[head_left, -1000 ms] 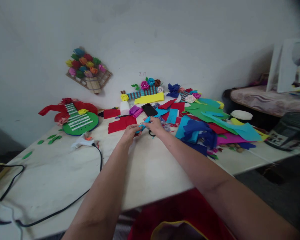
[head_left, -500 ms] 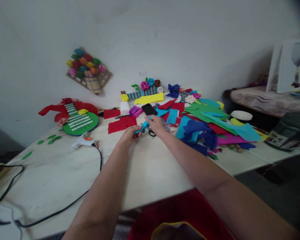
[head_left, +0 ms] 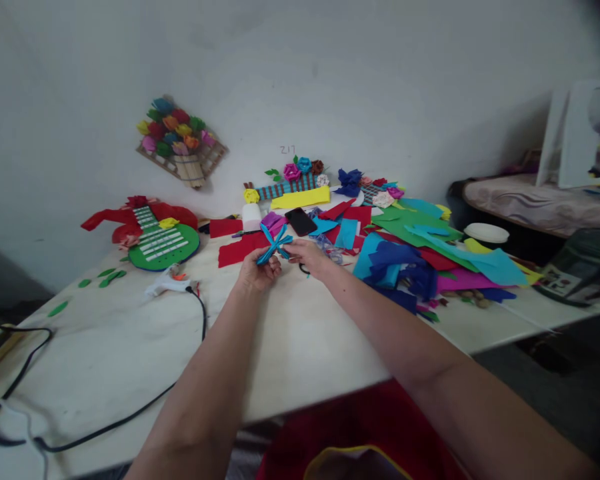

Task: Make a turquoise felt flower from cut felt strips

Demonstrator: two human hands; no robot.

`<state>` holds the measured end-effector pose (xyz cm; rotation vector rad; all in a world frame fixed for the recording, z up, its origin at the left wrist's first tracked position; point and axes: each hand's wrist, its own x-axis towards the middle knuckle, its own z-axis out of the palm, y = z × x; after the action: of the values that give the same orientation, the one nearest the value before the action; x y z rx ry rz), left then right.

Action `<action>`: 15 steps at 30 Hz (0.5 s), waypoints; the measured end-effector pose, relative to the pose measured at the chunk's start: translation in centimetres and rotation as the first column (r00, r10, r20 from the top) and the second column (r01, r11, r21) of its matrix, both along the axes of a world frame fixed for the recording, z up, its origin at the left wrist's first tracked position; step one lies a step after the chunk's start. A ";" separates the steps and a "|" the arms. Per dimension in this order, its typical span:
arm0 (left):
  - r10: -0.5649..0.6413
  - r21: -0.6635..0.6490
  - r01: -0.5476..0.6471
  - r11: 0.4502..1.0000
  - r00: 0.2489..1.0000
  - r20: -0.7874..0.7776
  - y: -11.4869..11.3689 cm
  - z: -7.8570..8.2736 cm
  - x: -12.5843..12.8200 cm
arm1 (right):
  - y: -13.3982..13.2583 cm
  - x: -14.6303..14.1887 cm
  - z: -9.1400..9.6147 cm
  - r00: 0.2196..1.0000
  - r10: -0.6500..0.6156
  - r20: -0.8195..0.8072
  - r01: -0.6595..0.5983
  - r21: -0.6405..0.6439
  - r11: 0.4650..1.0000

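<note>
Above the pale table (head_left: 290,347), beside the scrap paper pile (head_left: 420,247), the left hand (head_left: 258,272) grips the crossed blue paper strips (head_left: 274,244) at their middle; the right hand (head_left: 307,255), fingers narrowed, pinches one tip. A firm hold at the crossing should stop slipping

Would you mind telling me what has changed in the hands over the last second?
The left hand has raised the blue paper piece, which now spreads into crossed strips; the right hand stays at one tip. The phone, glue gun and paper pile stayed put.
</note>
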<state>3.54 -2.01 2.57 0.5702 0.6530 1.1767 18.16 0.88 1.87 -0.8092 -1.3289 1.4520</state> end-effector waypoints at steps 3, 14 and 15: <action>-0.003 -0.016 0.003 1.000 1.000 -0.029 0.2 -0.2 0.0 | -0.2 -0.3 0.0 0.996 -0.042 -0.079 0.039 -0.043 0.998; -0.032 0.049 0.045 0.998 0.969 -0.246 0.9 -0.7 -0.3 | -0.2 0.0 0.2 0.978 -0.183 -0.103 0.176 -0.070 0.982; -0.031 0.067 0.050 0.997 0.963 -0.267 0.9 -0.6 -0.3 | 0.0 0.0 0.2 0.976 -0.203 -0.081 0.199 -0.058 0.978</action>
<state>3.19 -1.10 1.98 0.8091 0.8252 1.0981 18.16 0.84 2.03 -0.8770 -1.1158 1.3488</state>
